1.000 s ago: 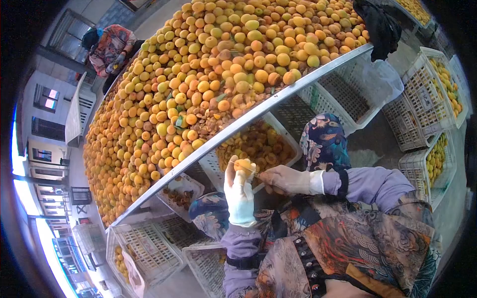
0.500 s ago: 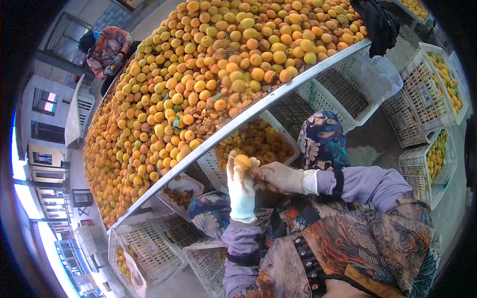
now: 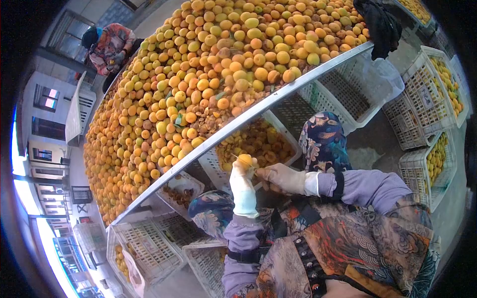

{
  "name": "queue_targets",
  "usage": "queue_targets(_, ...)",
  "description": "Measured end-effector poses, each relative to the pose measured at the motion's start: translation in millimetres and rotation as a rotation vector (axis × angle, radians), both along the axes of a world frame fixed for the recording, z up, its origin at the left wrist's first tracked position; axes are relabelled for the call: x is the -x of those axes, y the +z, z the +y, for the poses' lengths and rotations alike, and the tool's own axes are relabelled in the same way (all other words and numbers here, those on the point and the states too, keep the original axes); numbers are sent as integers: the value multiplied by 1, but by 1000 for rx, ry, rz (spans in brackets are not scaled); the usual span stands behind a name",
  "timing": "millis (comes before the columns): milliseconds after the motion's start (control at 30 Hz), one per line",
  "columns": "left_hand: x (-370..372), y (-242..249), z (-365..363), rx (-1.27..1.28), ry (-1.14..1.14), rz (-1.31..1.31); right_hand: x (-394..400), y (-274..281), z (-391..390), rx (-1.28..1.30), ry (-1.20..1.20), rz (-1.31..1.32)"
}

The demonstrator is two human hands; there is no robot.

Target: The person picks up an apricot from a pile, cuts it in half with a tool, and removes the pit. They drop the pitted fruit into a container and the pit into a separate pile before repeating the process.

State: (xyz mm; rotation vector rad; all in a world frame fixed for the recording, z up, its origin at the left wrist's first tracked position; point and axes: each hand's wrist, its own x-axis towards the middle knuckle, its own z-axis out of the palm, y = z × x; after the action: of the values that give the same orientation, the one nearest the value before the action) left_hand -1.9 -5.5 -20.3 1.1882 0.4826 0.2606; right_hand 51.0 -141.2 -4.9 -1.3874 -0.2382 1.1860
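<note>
Left hand [image 3: 242,180], white-gloved, pinches a yellow-orange fruit [image 3: 245,159] at its fingertips, just on the near side of the metal rim [image 3: 278,100]. Right hand [image 3: 284,178] sits just beside, fingers curled; cannot tell what, if anything, it grips. Rim runs diagonally from near left to far right; strip of grey floor [image 3: 370,144] shows between the patterned trouser knee [image 3: 325,141] and the stacked crates [image 3: 422,89] at right. White crate [image 3: 209,161] under the rim holds soft, wet-looking fruit pieces; right crates hold whole yellow fruit. Crate [image 3: 146,243] near left: slotted plastic, some fruit inside. Beyond the rim: big heap [image 3: 198,74] of smooth round fruit, few green leaves.
</note>
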Motion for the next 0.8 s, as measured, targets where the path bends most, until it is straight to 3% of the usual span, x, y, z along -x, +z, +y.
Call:
queue_targets(33,0,-1,1,1,1,0,-2,8,-1,39,4,26)
queue_targets(100,1,-2,6,-246,-40,-8,-2,17,-1,75,24,42)
queue_targets(167,0,-3,7,-276,-28,28,-1,14,-1,110,43,57)
queue_targets(233,-2,0,7,-306,-15,59,0,8,-2,-5,55,324)
queue_targets(333,1,1,7,-177,-49,46,1,13,-2,-152,56,490)
queue_targets(400,-1,1,9,242,-44,48,0,10,0,-214,86,515)
queue_targets(567,-1,-7,6,447,-13,-41,1,0,5,-361,108,687)
queue_targets(667,1,-2,7,353,36,-64,2,3,5,-332,137,575)
queue_targets(733,1,8,14,-248,-37,-52,-3,25,-1,-134,97,290)
queue_targets(800,0,13,14,-351,-52,-59,0,24,1,-99,36,179)
